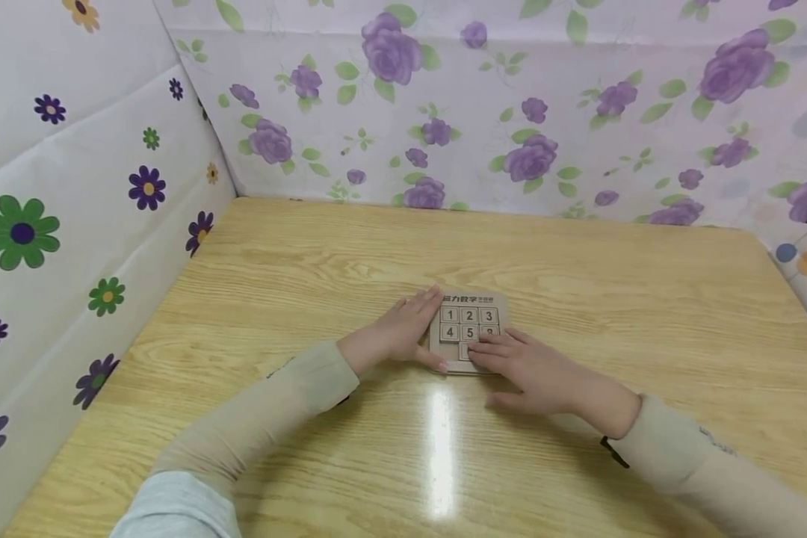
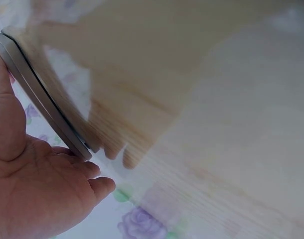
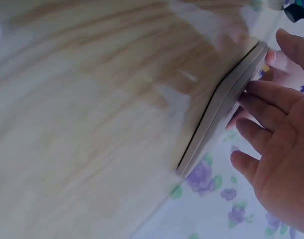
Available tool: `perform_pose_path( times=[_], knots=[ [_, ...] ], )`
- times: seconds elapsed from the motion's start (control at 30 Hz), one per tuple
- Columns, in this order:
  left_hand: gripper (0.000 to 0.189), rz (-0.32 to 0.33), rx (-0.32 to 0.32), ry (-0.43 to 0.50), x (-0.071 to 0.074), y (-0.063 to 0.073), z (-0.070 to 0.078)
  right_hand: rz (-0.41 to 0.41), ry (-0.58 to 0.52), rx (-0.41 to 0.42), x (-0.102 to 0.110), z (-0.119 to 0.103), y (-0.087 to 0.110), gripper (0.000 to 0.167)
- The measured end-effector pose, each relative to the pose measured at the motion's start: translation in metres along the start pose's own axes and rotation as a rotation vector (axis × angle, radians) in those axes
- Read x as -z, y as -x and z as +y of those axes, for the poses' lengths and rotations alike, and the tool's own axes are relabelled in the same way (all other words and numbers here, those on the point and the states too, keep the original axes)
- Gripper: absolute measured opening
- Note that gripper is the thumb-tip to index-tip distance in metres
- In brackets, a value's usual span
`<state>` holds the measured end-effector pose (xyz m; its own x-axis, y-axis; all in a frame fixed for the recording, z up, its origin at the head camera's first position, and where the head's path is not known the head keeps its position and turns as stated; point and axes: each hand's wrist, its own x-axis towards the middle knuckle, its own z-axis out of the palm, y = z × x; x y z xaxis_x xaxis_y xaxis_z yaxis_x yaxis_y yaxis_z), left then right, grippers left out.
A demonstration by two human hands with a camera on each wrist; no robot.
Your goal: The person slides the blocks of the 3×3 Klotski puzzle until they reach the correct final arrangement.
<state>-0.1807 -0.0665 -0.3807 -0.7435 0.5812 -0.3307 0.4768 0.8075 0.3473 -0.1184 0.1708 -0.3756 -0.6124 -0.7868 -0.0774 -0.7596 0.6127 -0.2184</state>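
Observation:
A beige magnetic number slide puzzle (image 1: 503,306) lies flat on the table, with number tiles in its frame. Tiles 1 to 5 are readable; others are partly covered by fingers, and a bare slot shows at the lower left. My left hand (image 1: 406,332) holds the puzzle's left side, thumb at the near corner and fingers at the far one. With fingers stretched out, my right hand (image 1: 534,373) rests its fingertips on the lower right tiles, thumb off to the near side. Both wrist views show the puzzle's edge (image 2: 42,94) side-on, beside the left palm (image 2: 37,194) and right fingers (image 3: 264,112).
The wood-grain table (image 1: 309,261) has a bright light reflection (image 1: 441,456) in front of the puzzle. A cloth with purple roses (image 1: 390,97) hangs behind the table, and another with daisies (image 1: 107,149) hangs along the left.

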Motion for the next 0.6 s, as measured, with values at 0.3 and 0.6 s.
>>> perform_pose_path(
  times=[0.3,0.6],
  knots=[
    [0.122,0.012,-0.001,0.009,-0.001,0.0,-0.002,0.021,0.02,0.012,0.005,0.003,-0.004,0.062],
    [0.122,0.001,-0.005,0.002,-0.003,-0.001,-0.003,0.006,-0.03,0.005,0.001,0.007,-0.025,0.07]
  ],
)
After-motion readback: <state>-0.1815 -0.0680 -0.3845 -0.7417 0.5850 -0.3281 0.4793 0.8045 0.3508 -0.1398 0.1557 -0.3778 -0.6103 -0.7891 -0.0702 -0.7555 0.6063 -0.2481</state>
